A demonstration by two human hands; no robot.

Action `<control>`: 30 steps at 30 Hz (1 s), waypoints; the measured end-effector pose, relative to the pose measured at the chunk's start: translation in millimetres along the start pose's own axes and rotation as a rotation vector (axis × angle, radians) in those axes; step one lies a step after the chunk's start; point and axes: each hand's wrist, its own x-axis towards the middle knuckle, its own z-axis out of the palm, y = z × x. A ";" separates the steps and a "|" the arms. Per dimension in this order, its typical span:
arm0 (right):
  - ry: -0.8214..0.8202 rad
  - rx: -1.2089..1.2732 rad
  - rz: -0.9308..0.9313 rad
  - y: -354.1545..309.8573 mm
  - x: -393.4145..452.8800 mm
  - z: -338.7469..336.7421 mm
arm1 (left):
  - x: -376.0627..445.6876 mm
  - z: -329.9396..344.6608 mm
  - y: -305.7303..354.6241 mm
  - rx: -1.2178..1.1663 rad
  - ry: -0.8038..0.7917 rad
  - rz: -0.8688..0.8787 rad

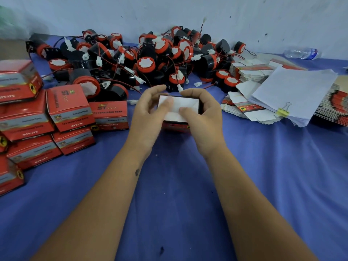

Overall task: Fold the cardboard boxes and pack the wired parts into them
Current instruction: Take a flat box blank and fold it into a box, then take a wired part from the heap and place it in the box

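Observation:
A small red cardboard box [178, 127] stands on the blue cloth at the centre, its white inner flaps [186, 103] facing up. My left hand [148, 113] grips its left side, thumb pressing on a flap. My right hand [202, 117] grips its right side, thumb on the flaps too. Behind the box lies a big heap of black-and-red wired parts [146, 59] with white connectors. What is inside the box is hidden by the flaps.
Several closed red boxes [71, 108] are stacked at the left. Flat unfolded box blanks [250, 72] and a clipped sheaf of white paper [290, 95] lie at the right, with more blanks [337, 102] at the edge. A plastic bottle [301, 53] lies by the wall.

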 end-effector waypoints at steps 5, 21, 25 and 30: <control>0.023 -0.243 -0.424 -1.6 -9.9 4.9 | 0.9 -3.6 3.2 -0.097 -0.083 -0.240; 0.147 -0.313 0.008 22.9 86.6 -3.9 | 3.6 1.2 -16.5 0.928 -0.136 0.567; -0.112 -0.437 0.003 15.7 133.0 18.1 | 1.9 -1.6 -12.0 0.894 0.133 0.608; -0.450 -0.631 -0.046 15.1 172.4 60.8 | 5.0 -1.4 -16.5 0.867 0.286 0.651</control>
